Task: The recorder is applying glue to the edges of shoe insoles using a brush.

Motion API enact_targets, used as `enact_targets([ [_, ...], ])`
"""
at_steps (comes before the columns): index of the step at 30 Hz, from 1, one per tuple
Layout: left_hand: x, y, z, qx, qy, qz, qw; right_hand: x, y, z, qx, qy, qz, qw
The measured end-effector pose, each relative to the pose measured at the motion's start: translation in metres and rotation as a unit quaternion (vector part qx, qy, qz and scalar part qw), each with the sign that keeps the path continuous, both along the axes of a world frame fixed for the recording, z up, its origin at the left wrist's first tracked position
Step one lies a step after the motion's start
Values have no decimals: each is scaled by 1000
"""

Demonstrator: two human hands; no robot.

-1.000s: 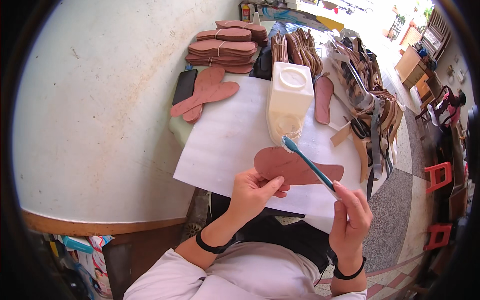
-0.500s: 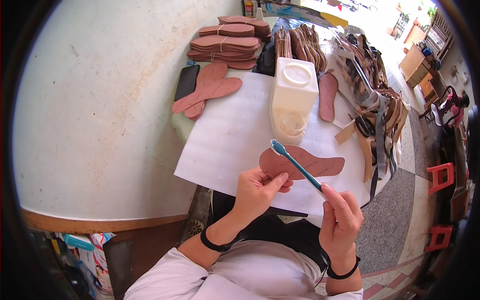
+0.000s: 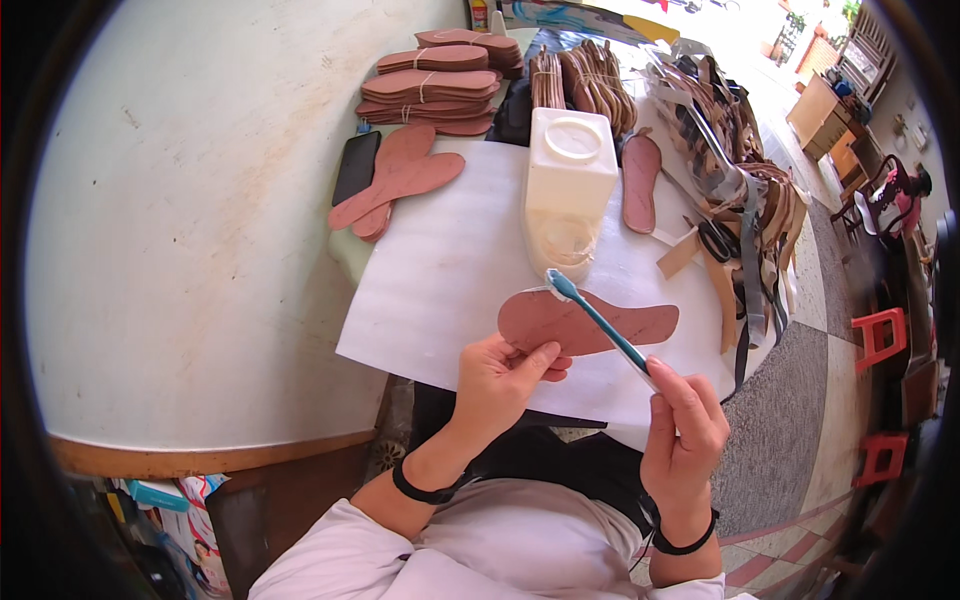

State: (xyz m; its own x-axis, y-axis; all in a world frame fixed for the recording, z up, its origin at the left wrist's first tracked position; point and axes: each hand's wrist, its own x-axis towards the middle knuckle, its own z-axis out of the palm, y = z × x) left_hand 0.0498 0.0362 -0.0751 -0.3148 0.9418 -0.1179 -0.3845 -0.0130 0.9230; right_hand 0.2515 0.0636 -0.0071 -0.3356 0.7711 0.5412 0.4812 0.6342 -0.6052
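So this looks like the gluing step: left hand (image 3: 505, 375) pinches the brown insole (image 3: 585, 322) just in front of the white jug (image 3: 568, 180), right hand (image 3: 685, 425) grips a teal brush (image 3: 597, 320) touching its top. Next move probably needs even strokes along it.

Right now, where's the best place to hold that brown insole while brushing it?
Probably by its heel end, from the person's side. The left hand already pinches the brown insole there, leaving its long flat face open to the blue toothbrush in the right hand.
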Motion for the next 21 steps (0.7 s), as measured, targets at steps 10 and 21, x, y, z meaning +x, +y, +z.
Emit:
enact_targets([
  [10,-4,-2,-1,15,-10,-4,1000,18,-2,-4,-24,-16,-53,998],
  [21,-9,-3,-1,18,-39,-5,999,40,-5,-6,-30,-18,-90,995],
])
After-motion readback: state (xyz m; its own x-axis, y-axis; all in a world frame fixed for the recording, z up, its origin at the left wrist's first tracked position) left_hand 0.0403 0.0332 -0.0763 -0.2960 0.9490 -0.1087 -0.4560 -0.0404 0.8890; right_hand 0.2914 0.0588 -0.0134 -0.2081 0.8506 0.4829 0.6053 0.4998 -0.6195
